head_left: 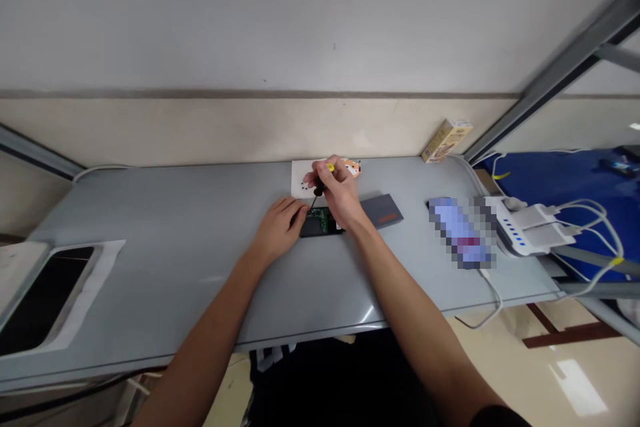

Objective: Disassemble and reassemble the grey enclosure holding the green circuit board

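In my right hand [341,195] is a small screwdriver [319,188] with a black and yellow handle, its fingers closed around it. The thin shaft slants down to the left end of an opened dark electronic device [313,227], where a green circuit board [324,219] shows. My left hand [278,225] grips that same left end, thumb and fingertips close to the screwdriver's tip. To the right lies a flat dark grey cover [384,211] with reddish marking, partly behind my right wrist. Behind the device is a white paper [299,171] with several tiny dark pieces, probably screws.
A tablet-like black screen [47,297] lies at the left on white sheets. At the right are a blurred phone [460,230] on a cable, a white power strip [523,230] with chargers, and a small box [446,140] against the wall. The grey desk [165,233] ends at the wall.
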Motion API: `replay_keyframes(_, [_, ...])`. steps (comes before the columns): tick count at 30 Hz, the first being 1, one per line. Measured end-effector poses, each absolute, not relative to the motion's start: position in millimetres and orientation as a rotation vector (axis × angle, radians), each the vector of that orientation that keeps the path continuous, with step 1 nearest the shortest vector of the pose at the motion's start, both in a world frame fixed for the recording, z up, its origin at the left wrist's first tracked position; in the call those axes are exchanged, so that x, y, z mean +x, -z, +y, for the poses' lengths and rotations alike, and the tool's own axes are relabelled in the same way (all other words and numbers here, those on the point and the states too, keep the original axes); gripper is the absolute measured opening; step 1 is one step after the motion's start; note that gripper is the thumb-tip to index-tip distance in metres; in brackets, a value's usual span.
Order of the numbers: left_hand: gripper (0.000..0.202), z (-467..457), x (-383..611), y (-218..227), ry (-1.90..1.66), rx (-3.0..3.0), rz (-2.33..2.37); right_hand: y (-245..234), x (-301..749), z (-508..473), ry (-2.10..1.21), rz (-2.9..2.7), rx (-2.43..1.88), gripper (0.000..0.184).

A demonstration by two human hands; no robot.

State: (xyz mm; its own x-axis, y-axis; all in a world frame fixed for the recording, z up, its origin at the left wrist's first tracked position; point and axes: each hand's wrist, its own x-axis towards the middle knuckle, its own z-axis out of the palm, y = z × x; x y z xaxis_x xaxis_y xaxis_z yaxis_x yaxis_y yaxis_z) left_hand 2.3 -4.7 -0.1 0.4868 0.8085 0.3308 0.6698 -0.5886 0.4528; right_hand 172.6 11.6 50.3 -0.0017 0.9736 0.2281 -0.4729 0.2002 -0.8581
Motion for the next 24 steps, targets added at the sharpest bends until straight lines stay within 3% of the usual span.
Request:
replay_keyframes(5, [0.032, -5.8, 1.6, 0.0, -0.764, 2.466, 1.25, -51.6, 172.2, 10.1, -1.198, -0.994, -0.713, 0.052])
replay_keyframes(8, [0.032, -6.2, 1.5, -0.8, -0.762, 2.462, 1.26, -52.5, 171.8, 11.0, -1.181, -0.995, -0.69, 0.043])
replay_keyframes(11, [0.032, -5.6, 1.9, -1.2, -0.747, 2.47, 1.26, -52.5, 173.2, 12.7, -1.279, -0.987, -0.6, 0.047])
replay_keyframes(16, [0.032, -5.0, 2.0, -0.5, -0.743, 2.481, 1.265, -49.1, 175.0, 13.6, -1.273, -0.971, -0.608, 0.032])
replay_keyframes(24, [0.032, -4.9, 0.7, 2.1, -0.766, 2.482, 1.251, -54.1, 167.4, 10.5, -1.122, -0.997, -0.739, 0.051])
